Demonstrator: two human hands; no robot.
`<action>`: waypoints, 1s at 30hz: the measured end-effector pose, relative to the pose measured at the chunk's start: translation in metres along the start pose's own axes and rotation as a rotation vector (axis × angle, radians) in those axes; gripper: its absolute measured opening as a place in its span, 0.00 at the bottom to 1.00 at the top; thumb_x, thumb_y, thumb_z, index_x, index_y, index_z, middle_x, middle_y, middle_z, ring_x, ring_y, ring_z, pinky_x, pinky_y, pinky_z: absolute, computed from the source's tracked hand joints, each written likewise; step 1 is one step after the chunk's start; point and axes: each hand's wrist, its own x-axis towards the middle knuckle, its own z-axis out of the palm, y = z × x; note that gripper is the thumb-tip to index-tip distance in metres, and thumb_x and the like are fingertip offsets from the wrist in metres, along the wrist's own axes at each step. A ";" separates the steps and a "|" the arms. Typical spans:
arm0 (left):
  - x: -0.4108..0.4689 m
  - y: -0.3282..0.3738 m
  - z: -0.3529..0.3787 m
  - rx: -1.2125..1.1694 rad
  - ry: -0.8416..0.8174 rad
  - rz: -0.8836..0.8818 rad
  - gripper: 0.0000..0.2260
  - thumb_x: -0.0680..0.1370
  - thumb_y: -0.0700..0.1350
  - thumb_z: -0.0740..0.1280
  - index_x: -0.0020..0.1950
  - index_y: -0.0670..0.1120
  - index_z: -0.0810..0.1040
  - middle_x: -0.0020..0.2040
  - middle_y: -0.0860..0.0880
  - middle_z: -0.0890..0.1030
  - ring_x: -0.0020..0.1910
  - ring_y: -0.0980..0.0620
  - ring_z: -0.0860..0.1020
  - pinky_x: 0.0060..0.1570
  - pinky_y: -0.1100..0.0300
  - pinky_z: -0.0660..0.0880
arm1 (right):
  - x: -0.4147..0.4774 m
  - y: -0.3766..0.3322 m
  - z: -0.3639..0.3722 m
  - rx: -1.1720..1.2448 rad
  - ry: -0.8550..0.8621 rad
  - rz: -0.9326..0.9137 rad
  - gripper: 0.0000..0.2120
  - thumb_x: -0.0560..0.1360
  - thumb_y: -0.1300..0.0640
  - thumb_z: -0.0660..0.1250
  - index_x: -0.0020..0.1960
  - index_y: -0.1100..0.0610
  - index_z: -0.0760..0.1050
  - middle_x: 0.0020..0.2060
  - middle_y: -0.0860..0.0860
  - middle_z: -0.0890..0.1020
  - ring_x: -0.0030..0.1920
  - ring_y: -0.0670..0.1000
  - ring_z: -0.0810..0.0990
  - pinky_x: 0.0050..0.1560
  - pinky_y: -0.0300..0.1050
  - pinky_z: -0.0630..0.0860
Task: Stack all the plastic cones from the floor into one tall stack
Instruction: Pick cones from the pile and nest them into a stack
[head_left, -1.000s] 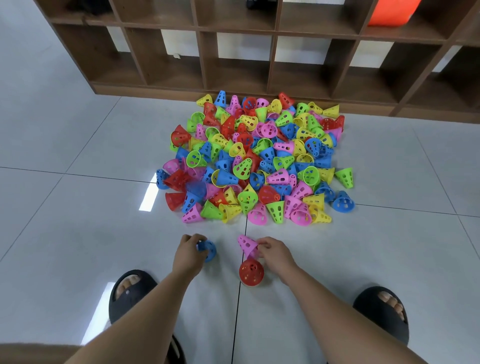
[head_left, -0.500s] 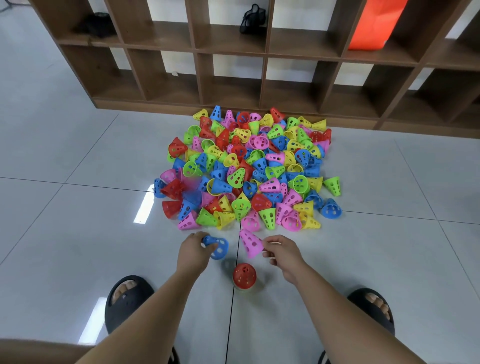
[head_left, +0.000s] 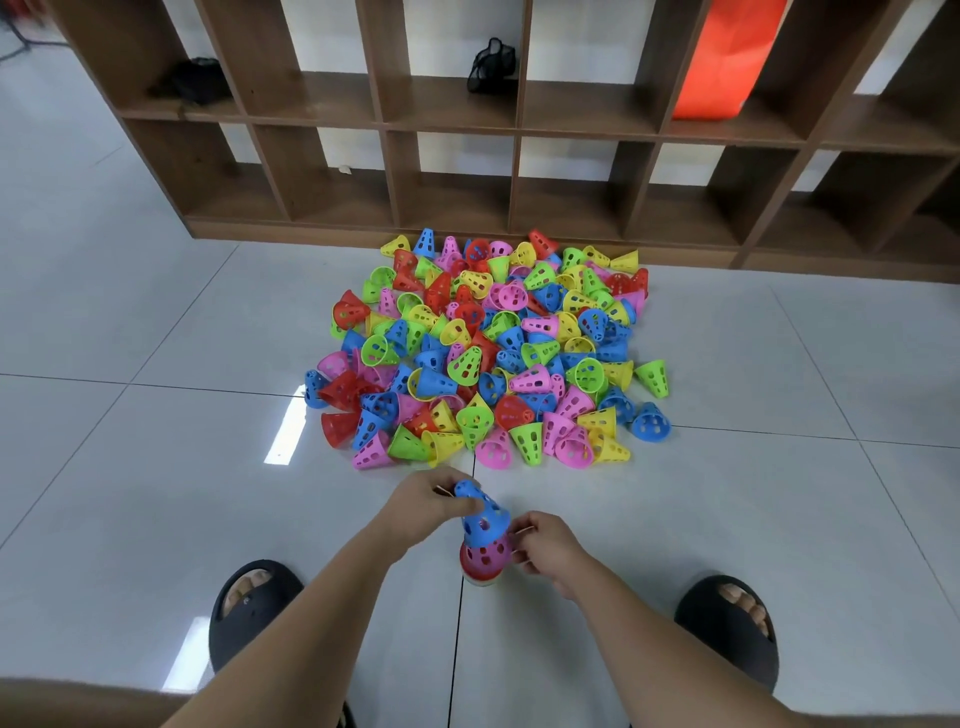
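In the head view, bare floor (head_left: 156, 467) was seen on both sides of the small stack, bounded ahead by the loose cone pile (head_left: 488, 353) lying against the foot of the shelf unit (head_left: 395, 171). The blue cone (head_left: 483, 512), mouth down and long axis near upright with its tip tilted left, was pinched at the tip by the left hand (head_left: 423, 501) over a pink cone (head_left: 491, 553) and a red cone (head_left: 483, 576). The right hand (head_left: 545, 545) was curled just beside the pink cone; its grip could not be told.

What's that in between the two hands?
The head view shows a small stack between the left hand and the right hand: a blue cone on top, a pink cone under it, a red cone at the bottom.
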 end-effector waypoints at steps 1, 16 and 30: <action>0.000 -0.002 0.004 0.023 -0.015 -0.007 0.08 0.74 0.43 0.80 0.52 0.50 0.88 0.49 0.50 0.88 0.50 0.50 0.85 0.49 0.63 0.83 | 0.001 0.001 0.002 -0.009 0.008 0.002 0.09 0.77 0.69 0.64 0.52 0.62 0.80 0.39 0.58 0.83 0.35 0.55 0.78 0.31 0.42 0.70; 0.007 -0.064 0.040 0.562 -0.055 0.022 0.18 0.64 0.52 0.80 0.50 0.65 0.81 0.53 0.55 0.76 0.47 0.56 0.80 0.50 0.62 0.80 | 0.020 0.001 -0.021 0.085 0.090 0.008 0.08 0.77 0.67 0.67 0.55 0.61 0.79 0.40 0.56 0.84 0.37 0.53 0.81 0.35 0.43 0.77; 0.057 -0.051 0.020 -0.008 0.020 -0.196 0.20 0.75 0.65 0.76 0.62 0.58 0.81 0.57 0.48 0.83 0.54 0.51 0.81 0.49 0.56 0.77 | 0.091 -0.040 -0.091 0.237 0.331 -0.103 0.18 0.78 0.67 0.65 0.64 0.52 0.77 0.55 0.54 0.83 0.45 0.54 0.80 0.44 0.50 0.80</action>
